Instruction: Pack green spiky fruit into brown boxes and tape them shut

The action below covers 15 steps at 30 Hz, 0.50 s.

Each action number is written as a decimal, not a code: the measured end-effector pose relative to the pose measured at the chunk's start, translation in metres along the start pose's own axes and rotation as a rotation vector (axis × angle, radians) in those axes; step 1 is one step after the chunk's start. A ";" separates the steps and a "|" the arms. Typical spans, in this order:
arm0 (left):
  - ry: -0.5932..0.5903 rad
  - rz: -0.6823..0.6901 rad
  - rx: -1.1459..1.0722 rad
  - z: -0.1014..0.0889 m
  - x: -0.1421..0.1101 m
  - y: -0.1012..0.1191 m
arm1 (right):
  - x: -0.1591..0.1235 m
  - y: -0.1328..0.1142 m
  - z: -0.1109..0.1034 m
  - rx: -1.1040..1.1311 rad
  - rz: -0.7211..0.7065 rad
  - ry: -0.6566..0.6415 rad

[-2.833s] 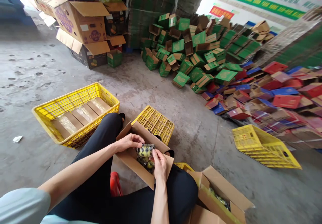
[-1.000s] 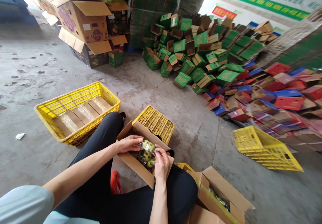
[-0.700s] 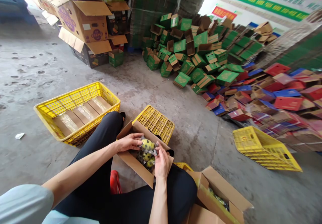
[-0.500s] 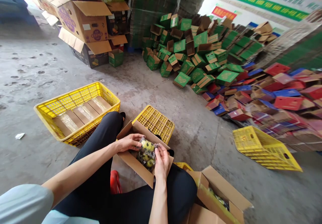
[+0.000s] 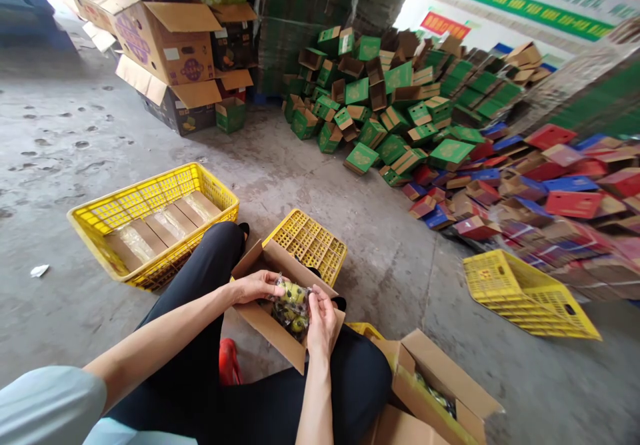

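Observation:
Between my two hands is a clear plastic-wrapped pack of yellow-green fruit (image 5: 295,293) with dark spots. My left hand (image 5: 256,286) pinches its left end, and the fingers of my right hand (image 5: 323,313) are closed on its right end. The pack is just over an open cardboard box (image 5: 269,334) between my legs. More wrapped green fruit (image 5: 299,326) shows inside the box, beneath the held pack. My hands and the pack cover part of the box's inside.
A yellow crate (image 5: 100,248) with taped cartons (image 5: 157,228) stands at left. Ahead is an overturned yellow crate (image 5: 313,242); another yellow crate (image 5: 520,295) lies at right. By my right knee sits an open carton (image 5: 453,372) with wrapped fruit. Green boxes (image 5: 363,158) and red boxes (image 5: 573,205) lie heaped beyond.
My left fingers have shifted slightly on the wrapped fruit pack, and its left end sits a little differently. My right hand has barely moved.

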<state>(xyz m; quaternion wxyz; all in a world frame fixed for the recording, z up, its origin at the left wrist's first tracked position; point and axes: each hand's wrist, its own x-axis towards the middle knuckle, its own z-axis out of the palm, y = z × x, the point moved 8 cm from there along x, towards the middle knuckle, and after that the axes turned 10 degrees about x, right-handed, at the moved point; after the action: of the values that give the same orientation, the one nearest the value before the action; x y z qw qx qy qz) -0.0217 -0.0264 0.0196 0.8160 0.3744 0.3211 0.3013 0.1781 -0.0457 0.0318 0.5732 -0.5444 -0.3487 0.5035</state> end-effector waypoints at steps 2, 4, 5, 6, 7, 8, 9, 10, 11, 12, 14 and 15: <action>0.019 0.018 0.010 -0.001 -0.001 0.001 | 0.000 0.001 0.003 -0.018 0.020 -0.026; 0.030 0.037 0.011 -0.002 -0.001 0.002 | 0.000 0.005 0.003 -0.027 0.042 -0.050; 0.034 0.047 0.005 -0.002 -0.001 0.003 | 0.001 0.007 0.001 -0.028 0.046 -0.057; 0.038 0.055 -0.005 -0.003 -0.001 0.003 | 0.001 0.009 0.000 -0.027 0.043 -0.059; 0.045 0.062 -0.016 -0.003 -0.001 0.003 | 0.001 0.010 -0.002 -0.023 0.035 -0.057; 0.054 0.065 -0.025 -0.005 0.000 0.003 | 0.002 0.011 -0.003 -0.016 0.026 -0.058; 0.062 0.065 -0.030 -0.006 0.000 0.002 | 0.002 0.011 -0.004 -0.010 0.018 -0.061; 0.071 0.061 -0.031 -0.007 0.001 0.001 | 0.001 0.010 -0.003 -0.009 0.009 -0.064; 0.080 0.052 -0.028 -0.008 0.001 0.000 | 0.001 0.009 -0.003 -0.012 -0.002 -0.064; 0.089 0.033 -0.022 -0.009 0.001 -0.002 | 0.000 0.007 -0.002 -0.015 -0.014 -0.063; 0.105 -0.048 -0.008 -0.011 0.002 -0.010 | -0.001 0.002 0.001 -0.012 -0.036 -0.055; 0.112 -0.098 -0.004 -0.012 0.002 -0.014 | -0.002 0.000 0.003 -0.004 -0.041 -0.052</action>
<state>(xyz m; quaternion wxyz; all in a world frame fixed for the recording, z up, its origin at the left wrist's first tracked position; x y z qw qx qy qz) -0.0260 -0.0278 0.0011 0.8114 0.3392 0.3835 0.2819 0.1751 -0.0469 0.0330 0.5729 -0.5249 -0.3758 0.5049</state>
